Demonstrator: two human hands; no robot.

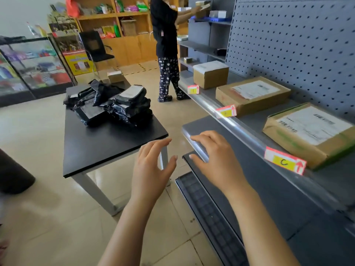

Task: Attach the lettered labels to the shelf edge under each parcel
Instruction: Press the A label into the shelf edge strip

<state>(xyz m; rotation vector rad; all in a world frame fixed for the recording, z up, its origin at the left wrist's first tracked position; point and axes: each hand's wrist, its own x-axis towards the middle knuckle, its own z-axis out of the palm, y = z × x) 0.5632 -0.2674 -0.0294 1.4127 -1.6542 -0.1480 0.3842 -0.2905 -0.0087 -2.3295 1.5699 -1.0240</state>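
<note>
— Where are the labels?

— All three sit on the shelf edge (247, 137), the clear strip along the front of the upper shelf. The label C (285, 161) is at the near end, under the near parcel (311, 131). The middle label (226, 111) is below the front corner of the middle parcel (251, 95). The far label (193, 89) is by the far parcel (210, 74), at the far end of the edge. The letters on those two are too blurred to read.

— And the hands?

— Both hold nothing. The left hand (151, 169) is in the air between the corner of the black table (107, 146) and the shelving, fingers loosely spread, thumb apart. The right hand (215, 160) is palm down with fingers spread over the front corner of the lower shelf (259, 189); I cannot tell whether it touches.

— Anything else?

— Black bags (113, 104) heaped at the table's far end, and another person (167, 48) standing at the far shelves
</note>
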